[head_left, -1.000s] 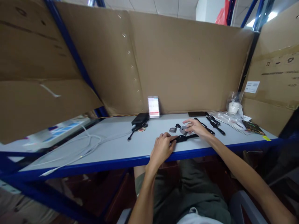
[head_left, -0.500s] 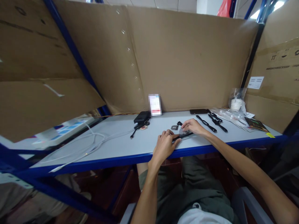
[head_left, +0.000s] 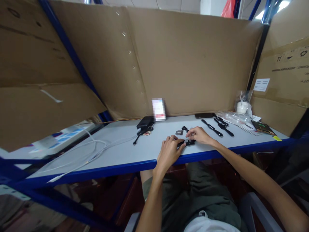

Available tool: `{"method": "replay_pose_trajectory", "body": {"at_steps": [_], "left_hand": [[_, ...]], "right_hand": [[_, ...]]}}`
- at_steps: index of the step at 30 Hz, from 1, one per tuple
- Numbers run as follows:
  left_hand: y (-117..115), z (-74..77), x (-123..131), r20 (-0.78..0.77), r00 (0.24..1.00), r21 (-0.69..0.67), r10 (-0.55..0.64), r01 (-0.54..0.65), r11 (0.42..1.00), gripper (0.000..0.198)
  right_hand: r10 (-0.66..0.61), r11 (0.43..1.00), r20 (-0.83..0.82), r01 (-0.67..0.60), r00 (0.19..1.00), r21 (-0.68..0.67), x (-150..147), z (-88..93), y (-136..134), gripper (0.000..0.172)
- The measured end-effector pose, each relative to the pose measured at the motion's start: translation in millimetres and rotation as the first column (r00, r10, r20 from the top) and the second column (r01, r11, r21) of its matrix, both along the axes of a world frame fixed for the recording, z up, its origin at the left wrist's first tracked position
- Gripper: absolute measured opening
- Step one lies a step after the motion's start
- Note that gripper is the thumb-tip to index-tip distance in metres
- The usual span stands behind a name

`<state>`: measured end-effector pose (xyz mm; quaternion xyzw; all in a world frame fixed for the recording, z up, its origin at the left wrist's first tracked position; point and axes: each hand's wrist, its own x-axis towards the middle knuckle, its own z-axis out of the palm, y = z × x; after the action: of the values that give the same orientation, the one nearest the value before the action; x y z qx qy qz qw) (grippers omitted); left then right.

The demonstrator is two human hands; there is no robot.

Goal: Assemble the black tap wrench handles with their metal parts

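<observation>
My left hand (head_left: pixel 169 151) and my right hand (head_left: pixel 200 135) meet over a black strap-shaped part (head_left: pixel 186 143) lying on the grey shelf (head_left: pixel 120 151) near its blue front edge. Both hands have curled fingers pinching the ends of this black part. A small grey square piece (head_left: pixel 179 132) and a small black piece (head_left: pixel 184 128) lie just behind the hands. What sits under my right fingers is hidden.
Two more black straps (head_left: pixel 212 127) (head_left: pixel 224 127) and a dark phone (head_left: pixel 204 115) lie to the right, with plastic bags (head_left: pixel 235 120) and a white item in a bag (head_left: pixel 242 106). A black charger (head_left: pixel 145 122) with white cables (head_left: pixel 91 151) lies left. Cardboard walls (head_left: pixel 188 64) surround the shelf.
My right hand drew back from the grey pieces toward my left hand. Both hands now close on the black part, which has shifted nearer the shelf's front edge.
</observation>
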<state>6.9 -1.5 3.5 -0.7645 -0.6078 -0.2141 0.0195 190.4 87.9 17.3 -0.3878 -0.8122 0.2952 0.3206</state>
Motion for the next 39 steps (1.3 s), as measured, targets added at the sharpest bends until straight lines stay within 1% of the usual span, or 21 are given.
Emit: {"method": "replay_pose_trajectory", "body": {"at_steps": [2, 4, 7, 8, 11, 13, 16, 19, 22, 28, 33, 39], "left_hand": [[0.0, -0.6, -0.1, 0.0, 1.0, 0.004, -0.001, 0.001, 1.0, 0.033], [0.3, -1.0, -0.1, -0.005, 1.0, 0.004, 0.001, -0.001, 1.0, 0.033], [0.8, -1.2, -0.1, -0.016, 1.0, 0.009, -0.001, 0.001, 1.0, 0.033], [0.9, -1.2, -0.2, -0.019, 1.0, 0.013, -0.003, 0.004, 1.0, 0.034], [1.1, -1.5, -0.8, -0.017, 1.0, 0.024, -0.018, 0.018, 1.0, 0.035], [1.1, -1.8, -1.5, -0.008, 1.0, 0.026, -0.026, 0.026, 0.999, 0.035], [1.1, -1.8, -2.2, -0.004, 0.999, 0.023, -0.034, 0.034, 0.999, 0.033], [1.2, -1.6, -2.3, -0.008, 1.0, 0.021, -0.03, 0.03, 0.999, 0.033], [1.4, -1.7, -1.9, -0.016, 1.0, 0.03, -0.019, 0.02, 0.999, 0.031], [0.9, -2.0, -1.4, -0.019, 1.0, 0.024, -0.016, 0.016, 1.0, 0.032], [-2.8, 0.0, -0.6, 0.005, 0.999, 0.047, -0.035, 0.035, 0.998, 0.044], [-4.8, -0.5, -1.8, 0.046, 0.996, 0.071, -0.075, 0.072, 0.995, 0.038]], "right_hand": [[-0.033, 0.998, 0.0, 0.033, 0.999, 0.053, 4.9, 0.7, -7.5, 0.021], [-0.039, 0.991, 0.039, 0.033, 0.998, 0.133, 13.1, 2.3, -17.5, 0.023], [-0.026, 0.963, 0.199, -0.028, 0.98, 0.266, 27.1, 5.3, -34.1, 0.038], [-0.034, 0.953, 0.252, -0.045, 0.967, 0.299, 30.3, 6.0, -38.6, 0.04], [-0.079, 0.935, 0.343, -0.05, 0.936, 0.352, 32.7, 5.5, -44.7, 0.037], [-0.098, 0.933, 0.367, -0.043, 0.925, 0.357, 29.9, 2.6, -42.4, 0.033], [-0.115, 0.942, 0.333, -0.004, 0.936, 0.335, 25.4, -4.4, -35.8, 0.027], [-0.121, 0.944, 0.299, 0.016, 0.946, 0.33, 24.5, -11.0, -33.3, 0.03], [-0.14, 0.925, 0.327, 0.006, 0.935, 0.38, 24.8, -14.3, -36.4, 0.033], [-0.195, 0.893, 0.406, -0.01, 0.893, 0.451, 22.6, -13.7, -44.3, 0.031], [-0.182, 0.898, 0.414, -0.02, 0.892, 0.439, 23.3, -12.6, -45.8, 0.035], [-0.172, 0.897, 0.427, -0.037, 0.888, 0.44, 23.0, -14.1, -44.0, 0.038]]}}
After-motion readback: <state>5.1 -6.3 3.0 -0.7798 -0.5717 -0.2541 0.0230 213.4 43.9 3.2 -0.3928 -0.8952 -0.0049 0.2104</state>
